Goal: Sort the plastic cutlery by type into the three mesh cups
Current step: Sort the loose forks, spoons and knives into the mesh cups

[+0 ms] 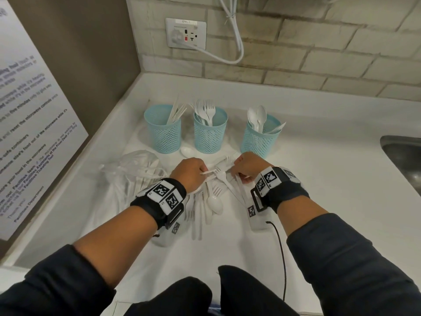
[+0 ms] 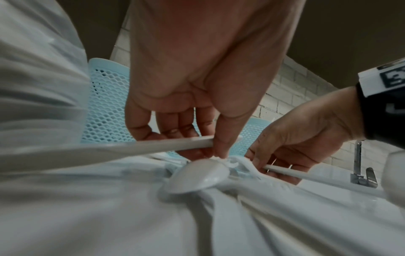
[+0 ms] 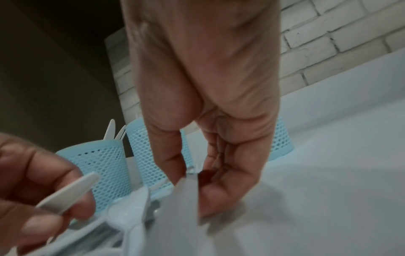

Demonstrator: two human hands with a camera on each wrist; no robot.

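- White worktop [image 1: 296, 179], brick wall behind.
- Loose cutlery pile [image 1: 211, 195] lies before middle mesh cup [image 1: 210, 135].
- Left hand [image 1: 190, 173] grip pinches a white handle [image 2: 153, 147].
- Right hand [image 1: 247, 166] grip clamps another utensil [image 2: 291, 173].

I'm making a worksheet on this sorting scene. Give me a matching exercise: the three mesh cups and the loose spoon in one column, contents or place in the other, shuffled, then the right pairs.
Things
1. left mesh cup
2. middle mesh cup
3. right mesh cup
4. loose spoon

Contents or place
A. mostly spoons
B. lying on the counter between the wrists
C. knives
D. forks

Pairs: 1-C, 2-D, 3-A, 4-B
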